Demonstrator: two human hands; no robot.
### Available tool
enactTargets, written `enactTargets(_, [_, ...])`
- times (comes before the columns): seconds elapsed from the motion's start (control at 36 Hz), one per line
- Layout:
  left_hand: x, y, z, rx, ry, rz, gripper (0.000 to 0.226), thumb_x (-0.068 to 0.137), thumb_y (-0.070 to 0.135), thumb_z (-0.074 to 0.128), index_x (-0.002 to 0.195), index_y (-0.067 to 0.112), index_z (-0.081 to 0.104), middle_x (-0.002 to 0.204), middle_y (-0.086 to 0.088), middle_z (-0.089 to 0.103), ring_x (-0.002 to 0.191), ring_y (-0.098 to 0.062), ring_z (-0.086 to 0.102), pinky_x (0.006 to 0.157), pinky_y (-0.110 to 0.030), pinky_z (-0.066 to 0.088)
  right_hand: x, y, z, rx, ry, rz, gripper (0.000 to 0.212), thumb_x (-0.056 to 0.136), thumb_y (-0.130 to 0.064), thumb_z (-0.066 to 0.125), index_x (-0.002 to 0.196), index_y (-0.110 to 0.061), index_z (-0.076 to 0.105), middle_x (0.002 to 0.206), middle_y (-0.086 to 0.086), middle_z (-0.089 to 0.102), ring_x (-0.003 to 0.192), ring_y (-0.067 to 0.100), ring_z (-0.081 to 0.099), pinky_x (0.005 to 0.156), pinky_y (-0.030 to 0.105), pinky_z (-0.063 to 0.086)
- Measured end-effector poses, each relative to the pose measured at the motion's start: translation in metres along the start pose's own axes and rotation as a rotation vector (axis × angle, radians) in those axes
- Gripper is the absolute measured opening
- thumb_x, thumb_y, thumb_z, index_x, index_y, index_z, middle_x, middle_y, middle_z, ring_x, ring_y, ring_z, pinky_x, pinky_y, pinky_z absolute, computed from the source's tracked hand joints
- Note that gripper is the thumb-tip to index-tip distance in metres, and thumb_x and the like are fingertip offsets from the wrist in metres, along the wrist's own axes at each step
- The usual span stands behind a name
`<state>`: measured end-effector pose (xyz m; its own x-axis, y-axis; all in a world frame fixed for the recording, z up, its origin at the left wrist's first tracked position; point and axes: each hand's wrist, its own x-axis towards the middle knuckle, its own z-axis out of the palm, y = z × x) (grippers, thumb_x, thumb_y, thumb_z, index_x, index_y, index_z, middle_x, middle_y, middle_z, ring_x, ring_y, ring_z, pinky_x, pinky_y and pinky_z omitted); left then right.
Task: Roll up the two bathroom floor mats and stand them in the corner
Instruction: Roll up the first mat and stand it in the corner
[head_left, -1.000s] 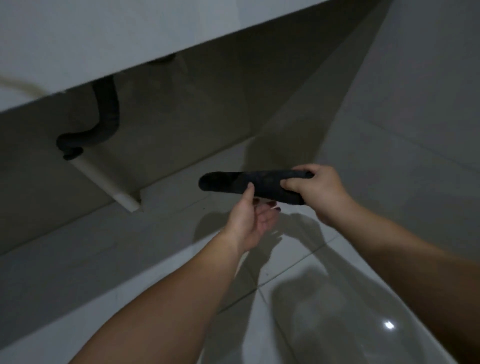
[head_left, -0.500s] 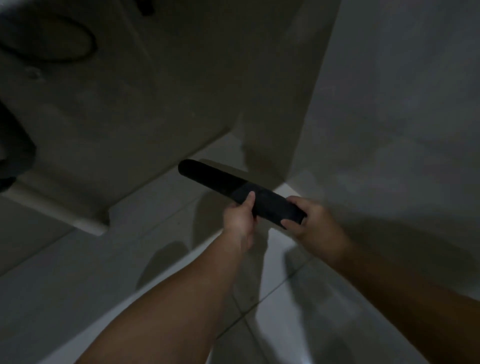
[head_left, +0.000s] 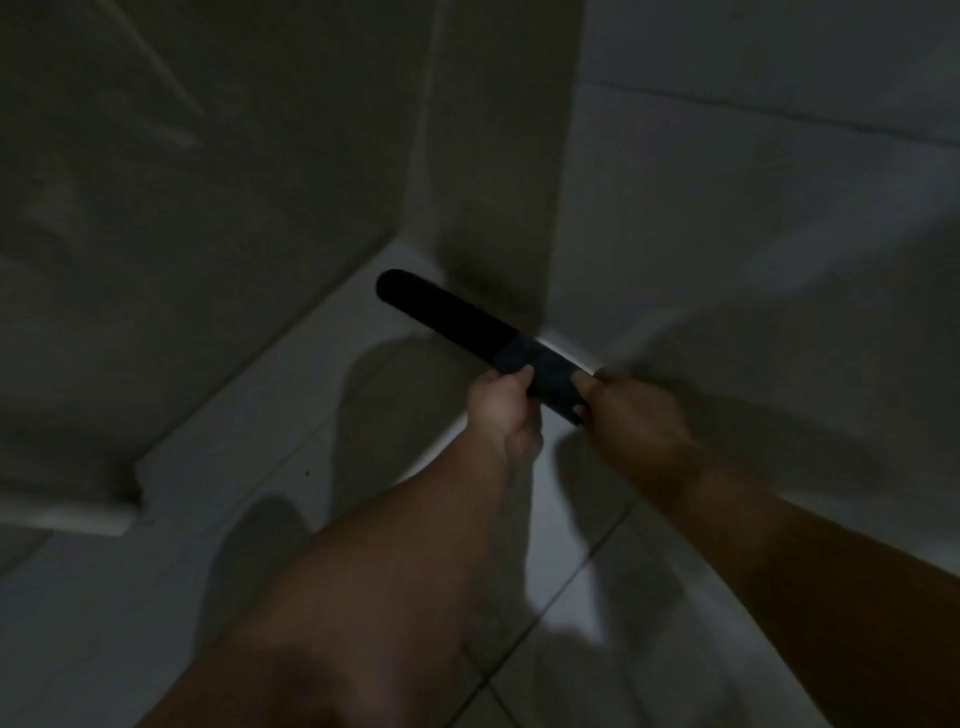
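Note:
A dark rolled-up floor mat (head_left: 457, 322) slants from upper left to lower right in front of the wall corner (head_left: 545, 291). My left hand (head_left: 501, 400) grips it from below, near its lower end. My right hand (head_left: 628, 410) holds that lower end from the right. The roll's far end points up and left, above the floor. I see only one mat.
Pale tiled floor (head_left: 291, 415) lies below, with grout lines and the shadows of my arms. A tiled wall (head_left: 753, 218) rises on the right. A dim panel (head_left: 197, 208) and a white ledge (head_left: 130, 504) sit on the left. The scene is dark and blurred.
The view has swung toward the corner and the sink pipe has left the frame. The roll has tilted from level to slanted, and my left hand has closed on it.

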<state>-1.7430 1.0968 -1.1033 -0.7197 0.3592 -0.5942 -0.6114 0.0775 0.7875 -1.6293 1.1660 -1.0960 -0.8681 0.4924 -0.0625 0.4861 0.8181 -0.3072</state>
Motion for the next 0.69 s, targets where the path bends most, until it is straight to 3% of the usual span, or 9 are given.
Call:
enactTargets(0.19, [0.015,-0.015,0.003,0.044,0.008,0.039,0.03,0.092,-0.008,0.049,0.123,-0.008,0.049,0.098,-0.016,0.063,0.085,-0.025,0.062,0.077,-0.032,0.054,0.018,-0.004,0.013,-0.148,-0.202,0.038,0.031,0.097,-0.016,0.042,0.126,-0.007,0.047,0.125,0.016,0.05,0.104,0.033,0.059,0.081,0.039,0.046])
enactTargets(0.36, [0.031,-0.018,0.024,0.037,0.048,0.041,0.044,0.086,-0.012,0.056,0.129,-0.011,0.044,0.124,-0.026,0.057,0.116,-0.042,0.055,0.1,-0.048,0.045,0.009,0.006,0.017,-0.316,-0.127,-0.007,0.037,0.097,-0.014,0.038,0.134,-0.009,0.045,0.134,0.016,0.043,0.107,0.034,0.055,0.082,0.039,0.046])
enactTargets(0.42, [0.037,-0.021,0.026,0.038,0.09,0.03,0.049,0.085,-0.01,0.059,0.132,-0.006,0.044,0.126,-0.024,0.057,0.115,-0.039,0.057,0.1,-0.049,0.046,0.009,0.009,0.02,-0.331,-0.101,-0.012,0.036,0.08,-0.019,0.069,0.113,-0.006,0.065,0.113,0.02,0.06,0.088,0.035,0.063,0.068,0.035,0.051])
enactTargets(0.44, [0.038,-0.023,0.026,0.025,0.085,0.03,0.047,0.085,-0.009,0.059,0.13,-0.004,0.047,0.124,-0.022,0.059,0.113,-0.037,0.058,0.099,-0.048,0.047,0.011,0.013,0.021,-0.346,-0.074,-0.041,0.039,0.057,-0.021,0.086,0.091,-0.007,0.075,0.092,0.019,0.067,0.07,0.033,0.065,0.055,0.031,0.051])
enactTargets(0.47, [0.039,-0.026,0.025,0.022,0.077,0.032,0.042,0.086,-0.007,0.059,0.127,-0.003,0.052,0.12,-0.02,0.062,0.11,-0.035,0.06,0.098,-0.046,0.048,0.012,0.017,0.026,-0.351,-0.035,-0.081,0.041,0.034,-0.022,0.092,0.07,-0.01,0.077,0.073,0.014,0.068,0.057,0.028,0.064,0.045,0.027,0.048])
enactTargets(0.53, [0.04,-0.031,0.02,0.076,0.075,0.047,0.029,0.086,0.001,0.063,0.114,-0.001,0.06,0.108,-0.017,0.067,0.103,-0.034,0.064,0.095,-0.044,0.05,0.01,0.012,0.023,-0.385,-0.025,-0.096,0.04,0.021,-0.026,0.09,0.056,-0.013,0.076,0.061,0.01,0.067,0.055,0.024,0.064,0.044,0.024,0.047])
enactTargets(0.58, [0.046,-0.039,0.014,0.229,0.106,0.065,0.026,0.079,0.015,0.071,0.103,0.004,0.065,0.099,-0.014,0.07,0.095,-0.032,0.067,0.093,-0.045,0.053,0.008,0.005,0.006,-0.455,-0.124,-0.088,0.043,0.054,-0.028,0.086,0.09,-0.006,0.076,0.094,0.017,0.069,0.085,0.032,0.065,0.069,0.031,0.053])
enactTargets(0.64, [0.063,-0.056,0.003,0.376,0.139,0.089,0.038,0.065,0.031,0.074,0.094,0.007,0.066,0.092,-0.017,0.071,0.09,-0.035,0.068,0.089,-0.047,0.054,0.006,0.006,0.011,-0.469,-0.123,-0.087,0.043,0.083,-0.021,0.062,0.123,-0.004,0.06,0.128,0.02,0.054,0.116,0.035,0.051,0.093,0.036,0.044])
enactTargets(0.69, [0.059,-0.056,-0.001,0.54,0.151,0.117,0.04,0.061,0.036,0.069,0.088,0.007,0.065,0.092,-0.024,0.069,0.091,-0.042,0.066,0.087,-0.05,0.054,0.004,0.004,0.006,-0.39,-0.078,-0.043,0.042,0.059,-0.025,0.074,0.098,-0.01,0.075,0.105,0.016,0.069,0.093,0.028,0.065,0.074,0.03,0.053])
